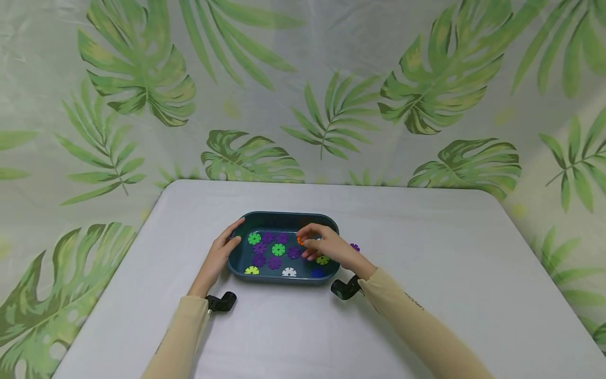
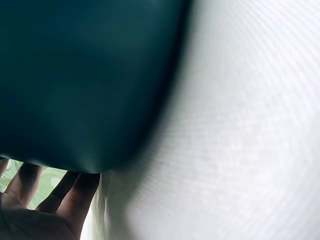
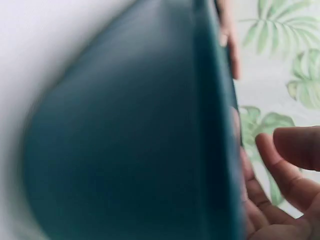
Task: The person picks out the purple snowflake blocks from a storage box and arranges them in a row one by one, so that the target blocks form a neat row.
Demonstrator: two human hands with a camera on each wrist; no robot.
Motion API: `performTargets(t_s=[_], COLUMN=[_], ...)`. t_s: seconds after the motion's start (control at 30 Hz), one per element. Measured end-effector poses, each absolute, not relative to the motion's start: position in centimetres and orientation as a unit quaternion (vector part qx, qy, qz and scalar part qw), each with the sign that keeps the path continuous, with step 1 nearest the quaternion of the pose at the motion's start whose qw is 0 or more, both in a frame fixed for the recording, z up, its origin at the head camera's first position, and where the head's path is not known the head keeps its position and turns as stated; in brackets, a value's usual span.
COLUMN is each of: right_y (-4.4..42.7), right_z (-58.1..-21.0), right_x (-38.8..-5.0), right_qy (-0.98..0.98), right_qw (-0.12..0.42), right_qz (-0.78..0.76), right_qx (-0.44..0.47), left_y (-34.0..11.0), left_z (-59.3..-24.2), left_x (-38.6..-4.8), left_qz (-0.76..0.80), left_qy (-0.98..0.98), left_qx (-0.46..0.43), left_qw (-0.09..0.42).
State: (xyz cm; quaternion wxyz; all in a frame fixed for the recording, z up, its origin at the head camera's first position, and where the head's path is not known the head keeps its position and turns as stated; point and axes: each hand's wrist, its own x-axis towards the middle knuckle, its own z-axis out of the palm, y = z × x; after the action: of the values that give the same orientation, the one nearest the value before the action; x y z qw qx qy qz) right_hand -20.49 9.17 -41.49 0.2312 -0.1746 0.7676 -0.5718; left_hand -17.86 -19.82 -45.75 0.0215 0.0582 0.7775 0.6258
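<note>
Close by your right hand (image 1: 326,246), orange disc (image 1: 300,241) is showing between thumb and fingers; these are bending loosely, slightly parted, gripping nothing visible; whether touching disc, cannot tell. Below and leftward of that hand, tray (image 1: 270,279) is holding purple discs (image 1: 274,262) and green discs (image 1: 278,249). Your left hand (image 1: 221,253) is resting nearly straight fingers against tray's left end. Just rightward of right hand, lone purple disc (image 1: 355,247) is lying outside tray.

Discs (image 1: 278,249) in a tray (image 1: 284,280) on the table (image 1: 426,237), another disc (image 1: 355,246) right of the tray, backdrop (image 1: 265,105) behind
</note>
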Motion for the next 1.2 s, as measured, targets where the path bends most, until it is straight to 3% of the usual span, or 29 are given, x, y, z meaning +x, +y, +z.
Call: performTargets(t_s=[0.13,0.4,0.7,0.9,1.2], right_y=[7.7,6.0,5.6,5.7,7.9], right_z=[-42.3,-43.6,-43.9,-44.0,-42.2], right_x=[-20.7,-20.8,-20.8,-20.8,-20.6], right_qy=[0.770,0.781,0.804,0.838,0.794], right_qw=[0.264,0.280,0.251,0.212,0.191], right_qz=[-0.558,-0.544,-0.520,-0.477,-0.554], right_qx=[-0.159,-0.125,-0.140,-0.162,-0.161], left_y=[-19.6,-20.1,-20.2,-19.7,-19.3], left_z=[-44.9,-47.1,-47.3,-45.5,-43.9], left_x=[-17.4,-18.4,-18.5,-17.8,-16.9], left_qz=[0.629,0.624,0.629,0.635,0.627], left_qy=[0.774,0.779,0.775,0.769,0.776], left_qx=[0.064,0.066,0.067,0.064,0.060], left_qw=[0.023,0.009,0.009,0.020,0.027])
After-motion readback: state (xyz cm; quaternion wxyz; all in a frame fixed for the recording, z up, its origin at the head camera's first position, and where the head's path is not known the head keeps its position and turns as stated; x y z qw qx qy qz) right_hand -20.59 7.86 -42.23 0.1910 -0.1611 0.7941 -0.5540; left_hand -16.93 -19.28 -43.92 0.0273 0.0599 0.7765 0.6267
